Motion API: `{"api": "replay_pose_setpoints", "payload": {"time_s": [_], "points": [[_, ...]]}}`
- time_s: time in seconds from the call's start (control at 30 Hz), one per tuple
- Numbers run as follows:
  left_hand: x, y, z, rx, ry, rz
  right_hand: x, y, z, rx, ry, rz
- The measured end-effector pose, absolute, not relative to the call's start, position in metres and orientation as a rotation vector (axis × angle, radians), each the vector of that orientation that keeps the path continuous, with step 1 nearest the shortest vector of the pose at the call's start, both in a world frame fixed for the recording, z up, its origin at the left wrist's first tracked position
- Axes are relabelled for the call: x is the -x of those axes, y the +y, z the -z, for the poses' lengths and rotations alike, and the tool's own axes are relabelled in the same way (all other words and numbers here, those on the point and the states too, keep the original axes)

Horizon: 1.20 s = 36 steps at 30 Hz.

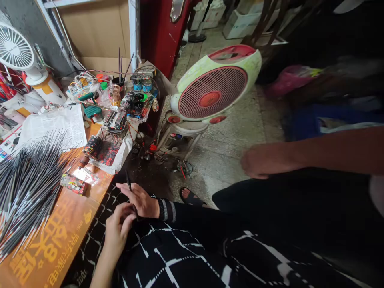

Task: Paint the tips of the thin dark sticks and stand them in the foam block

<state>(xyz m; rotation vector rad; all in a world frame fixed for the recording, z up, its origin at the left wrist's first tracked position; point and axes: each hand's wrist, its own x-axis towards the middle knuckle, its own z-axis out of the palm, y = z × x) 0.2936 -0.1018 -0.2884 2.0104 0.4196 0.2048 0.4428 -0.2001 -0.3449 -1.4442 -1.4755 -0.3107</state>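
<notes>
My left hand point(116, 224) pinches a thin dark stick point(129, 180) above my lap, its contact partly hidden by curled fingers. My right hand point(144, 202) lies against it, fingers stretched; whether they clasp it, I cannot tell. The heaped rods point(30, 188) run past the left edge

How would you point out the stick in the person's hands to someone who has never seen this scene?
Find the orange table at left, with its heap of sticks. Just past its right edge are the left hand and right hand, with the dark stick slanting between them. Unlike those in the heap, this one is held, off the table.
</notes>
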Motion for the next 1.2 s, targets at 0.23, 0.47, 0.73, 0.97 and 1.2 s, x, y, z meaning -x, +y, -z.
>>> {"api": "replay_pose_setpoints", "payload": {"time_s": [0.23, 0.47, 0.73, 0.97, 1.2], "points": [[-0.347, -0.11, 0.349, -1.655, 0.397, 0.056, -0.451, -0.237, 0.393, 1.767, -1.407, 0.269], [-0.371, -0.105, 0.394, -1.518, 0.437, 0.213, -0.499, -0.283, 0.415, 1.864, -1.473, 0.236], [-0.369, -0.099, 0.421, -1.522, 0.533, 0.293, -0.712, -0.256, 0.353, 1.651, -0.438, 0.156], [-0.366, -0.098, 0.425, -1.489, 0.572, 0.355, -0.798, -0.19, 0.333, 1.408, -0.328, -0.137], [-0.367, -0.098, 0.422, -1.51, 0.599, 0.379, -0.786, -0.201, 0.309, 1.171, -0.307, -0.447]]}}
